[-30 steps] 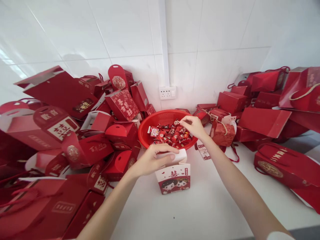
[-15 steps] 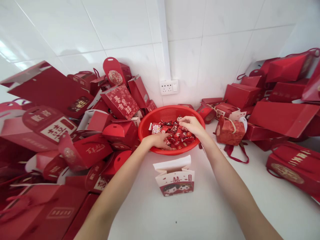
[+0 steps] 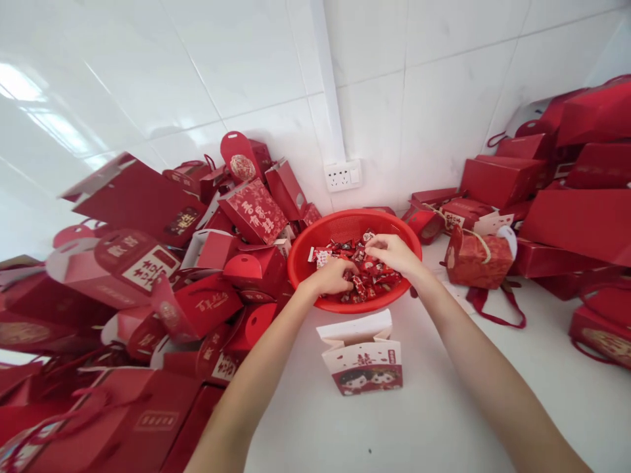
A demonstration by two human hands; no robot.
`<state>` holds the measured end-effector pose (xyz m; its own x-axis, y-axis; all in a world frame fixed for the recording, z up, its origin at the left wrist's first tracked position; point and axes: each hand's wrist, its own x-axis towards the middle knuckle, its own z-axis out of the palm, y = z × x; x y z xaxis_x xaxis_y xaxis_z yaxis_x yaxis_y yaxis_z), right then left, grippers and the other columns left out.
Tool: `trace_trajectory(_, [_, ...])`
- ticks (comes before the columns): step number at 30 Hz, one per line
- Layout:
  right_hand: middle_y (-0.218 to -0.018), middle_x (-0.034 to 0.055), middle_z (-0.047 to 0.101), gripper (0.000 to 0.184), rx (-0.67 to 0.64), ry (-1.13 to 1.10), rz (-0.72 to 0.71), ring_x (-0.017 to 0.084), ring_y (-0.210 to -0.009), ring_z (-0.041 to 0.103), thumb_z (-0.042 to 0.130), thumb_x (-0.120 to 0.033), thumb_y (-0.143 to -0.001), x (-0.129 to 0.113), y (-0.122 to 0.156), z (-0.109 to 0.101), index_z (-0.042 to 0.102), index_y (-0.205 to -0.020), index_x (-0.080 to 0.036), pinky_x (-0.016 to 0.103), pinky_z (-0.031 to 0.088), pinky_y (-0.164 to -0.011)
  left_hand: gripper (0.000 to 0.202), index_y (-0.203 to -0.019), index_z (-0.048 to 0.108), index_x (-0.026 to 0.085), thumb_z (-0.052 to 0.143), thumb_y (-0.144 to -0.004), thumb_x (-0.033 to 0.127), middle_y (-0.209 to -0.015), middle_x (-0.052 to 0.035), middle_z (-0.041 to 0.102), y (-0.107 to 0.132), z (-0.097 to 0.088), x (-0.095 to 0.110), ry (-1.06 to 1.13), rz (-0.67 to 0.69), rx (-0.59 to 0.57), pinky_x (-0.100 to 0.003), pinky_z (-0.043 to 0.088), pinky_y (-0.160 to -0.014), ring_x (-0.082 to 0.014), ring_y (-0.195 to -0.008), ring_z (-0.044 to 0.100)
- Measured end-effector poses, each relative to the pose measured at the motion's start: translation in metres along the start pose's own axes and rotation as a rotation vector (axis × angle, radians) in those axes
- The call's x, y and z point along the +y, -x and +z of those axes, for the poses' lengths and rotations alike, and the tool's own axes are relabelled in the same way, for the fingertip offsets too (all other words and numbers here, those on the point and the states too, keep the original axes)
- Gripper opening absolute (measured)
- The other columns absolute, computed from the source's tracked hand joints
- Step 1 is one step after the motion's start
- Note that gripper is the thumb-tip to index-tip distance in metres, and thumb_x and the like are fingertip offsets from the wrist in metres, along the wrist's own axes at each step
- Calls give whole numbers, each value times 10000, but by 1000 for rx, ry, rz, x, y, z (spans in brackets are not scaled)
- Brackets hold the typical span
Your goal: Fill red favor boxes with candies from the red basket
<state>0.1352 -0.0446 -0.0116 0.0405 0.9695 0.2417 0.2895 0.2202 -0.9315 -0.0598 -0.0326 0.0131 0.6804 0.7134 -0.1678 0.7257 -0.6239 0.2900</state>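
Both my hands are in a red plastic basket [image 3: 302, 289] that holds many small wrapped candies [image 3: 377, 279]. My left hand [image 3: 336, 276] is sunk among the candies near the middle, its fingers curled in on a few of them. My right hand [image 3: 393, 253] bends over the right side of the pile, fingers loosely bent and somewhat apart, with no candy plainly visible in them. In front of the basket a white and red paper gift box [image 3: 363, 368] stands upright with its top open. Two cartoon faces decorate its front.
Red gift boxes [image 3: 197, 295] are heaped along the left. More red boxes [image 3: 582, 230] are stacked on the right, with an orange-red box with a rope handle [image 3: 478, 259] near the basket. A wall socket [image 3: 342, 176] sits behind, above the white table [image 3: 434, 407].
The view has turned slightly left, so everything sits further right. My left hand has moved deeper among the candies and its fingers have curled. My right hand stays over the pile.
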Motion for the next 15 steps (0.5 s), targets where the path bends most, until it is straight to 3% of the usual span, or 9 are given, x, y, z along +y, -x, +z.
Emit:
trace_trajectory(3, [-706, 10, 712, 47, -8, 16, -4, 171, -675, 661, 668, -195, -728, 3, 0, 1, 708, -704, -203, 272, 509, -659, 465, -1183, 709, 127, 575, -741, 78, -1183, -82, 737, -2, 3, -2, 102, 71, 155, -306, 492, -1017, -226, -1081, 682])
trace_trajectory(7, [-738, 23, 733, 62, -55, 31, -6, 185, -700, 680, 676, -197, -756, 3, 0, 1, 733, -777, -184, 298, 526, -693, 450, -1168, 700, 154, 591, -735, 102, -1148, -85, 740, -6, 8, -11, 382, 215, 409, -388, 508, -1016, -252, -1098, 676])
trace_trajectory(12, [-840, 45, 747, 137, -161, 26, -32, 196, -790, 679, 718, -261, -770, -3, 2, 0, 756, -862, -168, 325, 516, -772, 426, -1224, 640, 154, 648, -810, 254, -1112, -98, 728, -11, 12, -19, 589, 253, 553, -402, 536, -953, -243, -1033, 687])
trace_trajectory(15, [-778, 14, 706, 245, -206, 24, -33, 179, -738, 645, 773, -286, -720, -5, 4, -1, 753, -931, -163, 310, 498, -730, 441, -1241, 614, 147, 645, -839, 327, -1122, -117, 714, -11, 11, -19, 664, 261, 604, -413, 542, -934, -251, -1039, 685])
